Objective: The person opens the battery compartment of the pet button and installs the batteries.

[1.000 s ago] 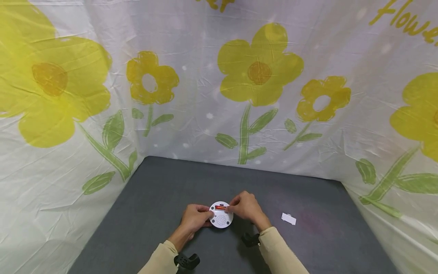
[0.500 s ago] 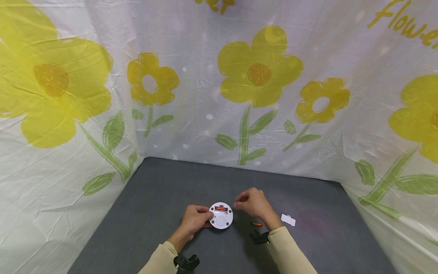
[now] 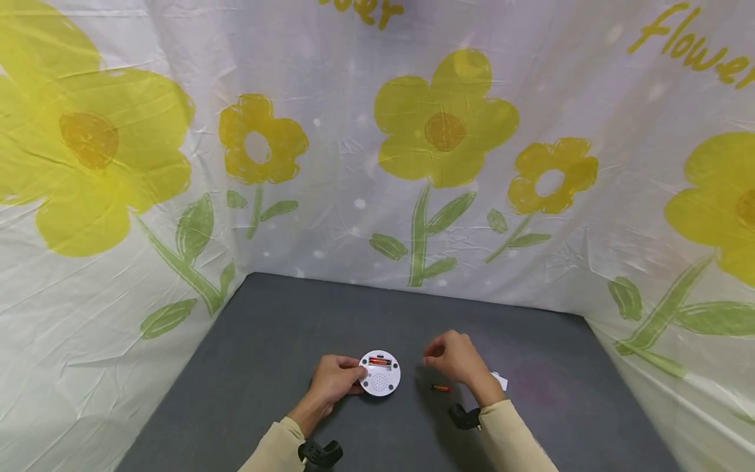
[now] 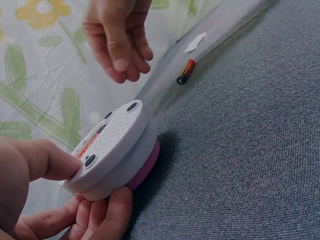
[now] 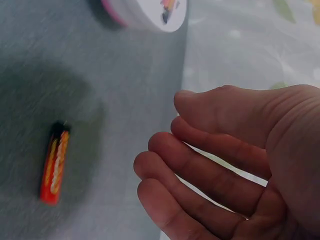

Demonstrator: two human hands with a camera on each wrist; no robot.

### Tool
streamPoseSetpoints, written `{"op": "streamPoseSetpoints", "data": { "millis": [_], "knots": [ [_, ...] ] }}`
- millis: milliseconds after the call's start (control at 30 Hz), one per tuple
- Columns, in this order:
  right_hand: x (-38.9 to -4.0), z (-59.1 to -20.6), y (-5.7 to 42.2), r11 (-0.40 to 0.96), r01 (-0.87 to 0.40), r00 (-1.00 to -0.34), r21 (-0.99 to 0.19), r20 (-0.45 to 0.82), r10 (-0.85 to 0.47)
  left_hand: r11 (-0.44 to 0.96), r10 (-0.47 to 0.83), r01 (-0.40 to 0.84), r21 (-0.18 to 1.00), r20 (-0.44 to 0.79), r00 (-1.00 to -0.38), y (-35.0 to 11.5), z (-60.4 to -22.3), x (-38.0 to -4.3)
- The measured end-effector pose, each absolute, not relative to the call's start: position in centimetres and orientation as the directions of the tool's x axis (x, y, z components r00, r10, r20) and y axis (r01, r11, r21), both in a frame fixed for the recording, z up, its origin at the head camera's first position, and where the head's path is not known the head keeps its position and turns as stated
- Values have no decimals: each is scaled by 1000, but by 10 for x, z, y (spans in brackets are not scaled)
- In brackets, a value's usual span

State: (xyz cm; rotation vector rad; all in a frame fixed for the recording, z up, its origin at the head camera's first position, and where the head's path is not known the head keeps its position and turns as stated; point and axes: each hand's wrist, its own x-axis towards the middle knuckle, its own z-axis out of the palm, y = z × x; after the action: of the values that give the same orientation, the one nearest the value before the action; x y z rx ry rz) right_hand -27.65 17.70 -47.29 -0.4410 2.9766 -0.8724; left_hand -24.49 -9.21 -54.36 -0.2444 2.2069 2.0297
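Note:
A round white device [image 3: 373, 387] with a pink lower part has small rubber feet, a patch of tiny holes and an uncovered battery slot. My left hand [image 3: 335, 380] grips its left edge, thumb on top and fingers underneath. One red-orange battery [image 3: 379, 362] shows in the slot. Apart from the device, to its right, hovers my right hand [image 3: 457, 359]; its fingers are loosely bent and hold nothing, as the right wrist view shows. Below that hand a loose battery [image 5: 55, 165], red with a black end, lies on the table.
A small white cover [image 3: 501, 381] lies on the dark grey table [image 3: 283, 328] at the right, partly hidden by the right wrist. White cloth [image 3: 330, 223] printed with yellow flowers hangs behind and along both sides. Each wrist carries a black band.
My right hand has left the device's battery slot and moved right. The loose battery has come into view on the table. My left hand still holds the device in nearly the same place.

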Motion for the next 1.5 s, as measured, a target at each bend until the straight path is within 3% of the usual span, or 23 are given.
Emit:
{"op": "streamPoseSetpoints", "data": {
  "millis": [600, 1200, 1500],
  "knots": [
    [-263, -492, 194, 862, -237, -967, -449, 26, -252, 76, -32, -204, 976, -202, -979, -92, -545, -244],
    [-254, -508, 194, 902, -221, -975, -371, 70, -210, 77, -29, -199, 977, -198, -980, -91, -545, -245],
    [-253, -505, 191, 897, -302, -951, -322, 162, -262, 84, -35, -203, 975, -201, -979, -91, -545, -244]
  ]
}}
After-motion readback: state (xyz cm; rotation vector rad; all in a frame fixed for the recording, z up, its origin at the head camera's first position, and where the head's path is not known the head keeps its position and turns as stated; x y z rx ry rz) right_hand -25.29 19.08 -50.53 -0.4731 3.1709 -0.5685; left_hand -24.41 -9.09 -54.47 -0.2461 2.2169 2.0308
